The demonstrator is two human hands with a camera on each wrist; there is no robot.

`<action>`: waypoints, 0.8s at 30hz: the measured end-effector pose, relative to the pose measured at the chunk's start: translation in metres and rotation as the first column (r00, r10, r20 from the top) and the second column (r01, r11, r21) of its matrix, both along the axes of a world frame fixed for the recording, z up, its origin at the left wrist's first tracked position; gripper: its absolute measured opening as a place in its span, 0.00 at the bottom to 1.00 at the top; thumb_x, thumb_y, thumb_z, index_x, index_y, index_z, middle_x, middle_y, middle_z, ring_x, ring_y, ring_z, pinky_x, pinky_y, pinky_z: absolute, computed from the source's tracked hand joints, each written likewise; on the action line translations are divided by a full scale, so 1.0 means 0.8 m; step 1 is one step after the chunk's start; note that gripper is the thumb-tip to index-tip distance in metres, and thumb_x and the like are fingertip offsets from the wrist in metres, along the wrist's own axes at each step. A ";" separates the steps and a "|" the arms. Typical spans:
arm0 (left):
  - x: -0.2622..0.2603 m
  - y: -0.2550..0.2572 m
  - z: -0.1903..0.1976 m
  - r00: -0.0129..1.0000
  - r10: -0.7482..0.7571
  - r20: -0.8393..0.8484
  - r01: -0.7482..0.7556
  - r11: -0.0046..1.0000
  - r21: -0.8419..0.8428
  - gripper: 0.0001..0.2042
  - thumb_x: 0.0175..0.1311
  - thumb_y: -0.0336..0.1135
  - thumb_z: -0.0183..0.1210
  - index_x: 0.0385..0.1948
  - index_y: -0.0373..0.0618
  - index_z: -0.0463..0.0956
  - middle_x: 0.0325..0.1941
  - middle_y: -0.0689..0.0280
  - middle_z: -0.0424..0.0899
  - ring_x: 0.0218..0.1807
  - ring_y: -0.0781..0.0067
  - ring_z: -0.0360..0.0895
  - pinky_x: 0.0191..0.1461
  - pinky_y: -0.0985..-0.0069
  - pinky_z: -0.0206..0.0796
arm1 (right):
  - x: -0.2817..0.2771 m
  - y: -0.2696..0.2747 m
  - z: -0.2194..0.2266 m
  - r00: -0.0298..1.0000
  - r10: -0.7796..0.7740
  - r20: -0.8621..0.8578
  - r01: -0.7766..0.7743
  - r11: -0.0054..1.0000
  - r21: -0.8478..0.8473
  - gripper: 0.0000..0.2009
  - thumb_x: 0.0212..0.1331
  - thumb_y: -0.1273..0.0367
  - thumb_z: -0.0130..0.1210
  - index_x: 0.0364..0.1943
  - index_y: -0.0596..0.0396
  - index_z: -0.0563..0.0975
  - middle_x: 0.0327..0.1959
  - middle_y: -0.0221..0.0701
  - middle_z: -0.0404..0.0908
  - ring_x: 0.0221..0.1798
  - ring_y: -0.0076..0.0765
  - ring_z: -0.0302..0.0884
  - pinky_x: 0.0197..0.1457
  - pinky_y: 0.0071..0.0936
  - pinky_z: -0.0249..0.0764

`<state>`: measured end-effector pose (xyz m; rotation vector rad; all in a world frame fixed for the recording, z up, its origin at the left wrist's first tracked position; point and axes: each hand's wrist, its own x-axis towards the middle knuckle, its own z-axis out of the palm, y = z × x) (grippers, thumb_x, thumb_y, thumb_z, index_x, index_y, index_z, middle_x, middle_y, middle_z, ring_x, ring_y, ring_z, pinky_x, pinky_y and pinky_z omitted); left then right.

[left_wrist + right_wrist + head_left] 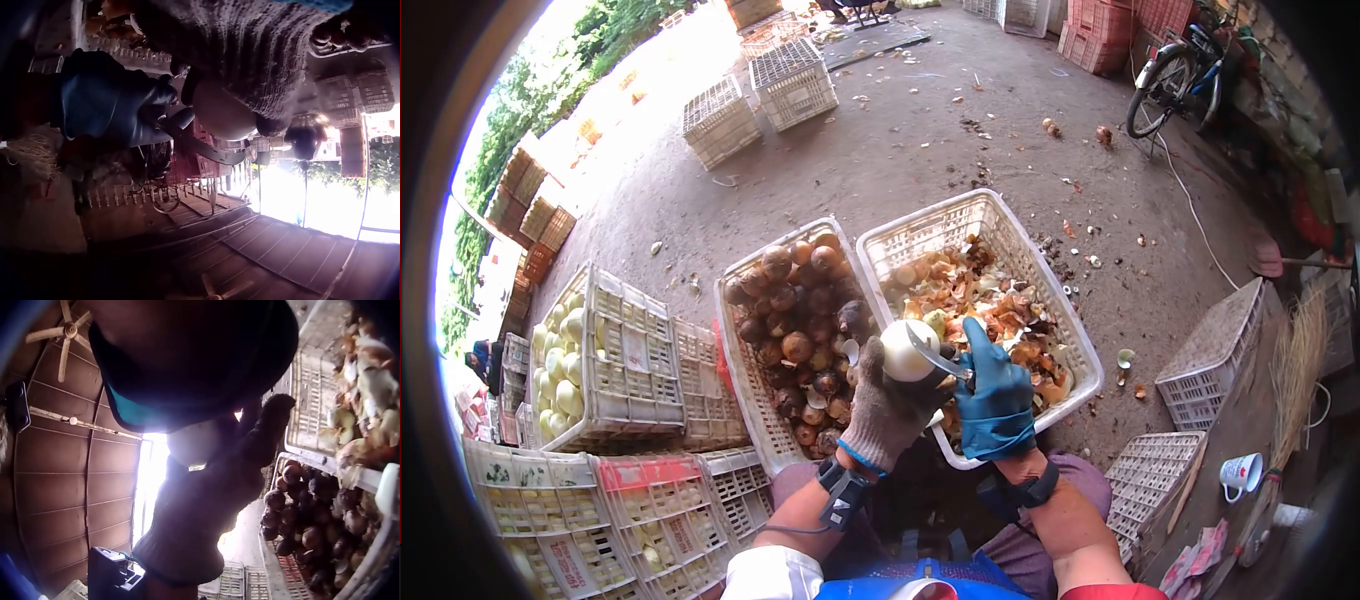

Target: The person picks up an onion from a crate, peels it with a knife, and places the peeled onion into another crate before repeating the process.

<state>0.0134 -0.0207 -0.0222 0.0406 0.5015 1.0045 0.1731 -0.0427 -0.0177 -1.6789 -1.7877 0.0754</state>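
A peeled white onion (pixel 908 352) sits in my left hand (pixel 890 408), which wears a grey knit glove and grips it from below. My right hand (pixel 998 400), in a blue rubber glove, holds a small knife (pixel 215 152) with a curved metal blade. In the head view the blade lies across the onion's right side. Under my hands stand two white plastic crates: the left crate (pixel 735 345) holds unpeeled brown onions (pixel 797 346), the right crate (pixel 1005 235) holds loose onion skins (pixel 985 300). The right glove hides the knife's handle.
At left, stacked crates (pixel 635 350) hold peeled onions. Upturned crates (pixel 793 85) stand farther back on the floor. To my right are more crates (pixel 1155 480), a white mug (pixel 1241 474) and a straw broom (pixel 1295 370). A bicycle (pixel 1175 85) is parked at the far right.
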 end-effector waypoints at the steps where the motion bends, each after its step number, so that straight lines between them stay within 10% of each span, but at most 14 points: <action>1: 0.002 -0.001 -0.002 1.000 0.005 -0.013 -0.005 1.000 -0.016 0.33 0.69 0.68 0.54 0.65 0.53 0.72 0.61 0.58 0.81 0.64 0.51 0.78 0.68 0.46 0.68 | -0.002 0.000 0.005 1.000 0.011 -0.016 -0.010 1.000 0.021 0.32 0.57 0.73 0.63 0.70 0.51 0.71 0.36 0.41 0.83 0.31 0.55 0.82 0.35 0.51 0.74; 13: 0.006 -0.010 0.002 1.000 -0.017 0.026 0.016 0.999 0.031 0.37 0.68 0.70 0.49 0.65 0.48 0.69 0.62 0.55 0.80 0.67 0.44 0.76 0.69 0.39 0.66 | 0.012 0.022 -0.021 0.947 -0.212 0.243 0.190 0.975 0.111 0.25 0.64 0.69 0.58 0.67 0.56 0.75 0.30 0.36 0.79 0.26 0.44 0.80 0.32 0.44 0.76; 16: 0.002 -0.007 0.014 0.999 0.034 0.012 -0.034 0.999 -0.031 0.38 0.68 0.72 0.49 0.65 0.46 0.69 0.62 0.54 0.80 0.66 0.40 0.76 0.66 0.35 0.68 | 0.021 0.034 -0.037 0.736 -0.315 -0.599 0.038 0.903 -0.428 0.22 0.67 0.72 0.60 0.65 0.52 0.77 0.33 0.30 0.83 0.29 0.29 0.80 0.34 0.33 0.76; 20: -0.011 0.003 0.002 0.973 0.101 -0.206 -0.092 0.994 0.053 0.39 0.69 0.74 0.47 0.65 0.47 0.71 0.61 0.54 0.82 0.60 0.51 0.82 0.60 0.47 0.78 | 0.036 0.005 -0.042 0.863 -0.001 -0.505 -0.161 0.947 -0.277 0.13 0.74 0.72 0.53 0.57 0.58 0.81 0.53 0.37 0.81 0.39 0.27 0.82 0.45 0.30 0.81; 21: -0.019 0.007 -0.005 0.982 0.094 -0.167 -0.094 0.996 0.007 0.37 0.71 0.71 0.48 0.65 0.46 0.72 0.60 0.55 0.83 0.57 0.53 0.83 0.59 0.48 0.79 | 0.021 0.013 -0.020 0.633 -0.262 -0.728 -0.119 0.897 -0.426 0.12 0.74 0.71 0.53 0.55 0.56 0.82 0.51 0.34 0.81 0.39 0.27 0.81 0.46 0.30 0.82; 24: -0.039 0.029 -0.024 0.974 0.146 0.172 -0.144 0.989 -0.026 0.27 0.76 0.58 0.51 0.64 0.45 0.71 0.57 0.52 0.83 0.55 0.50 0.84 0.60 0.47 0.79 | 0.031 0.017 -0.030 0.675 -0.298 -0.675 -0.138 0.848 -0.512 0.13 0.75 0.67 0.55 0.58 0.53 0.80 0.38 0.28 0.83 0.32 0.23 0.81 0.30 0.23 0.74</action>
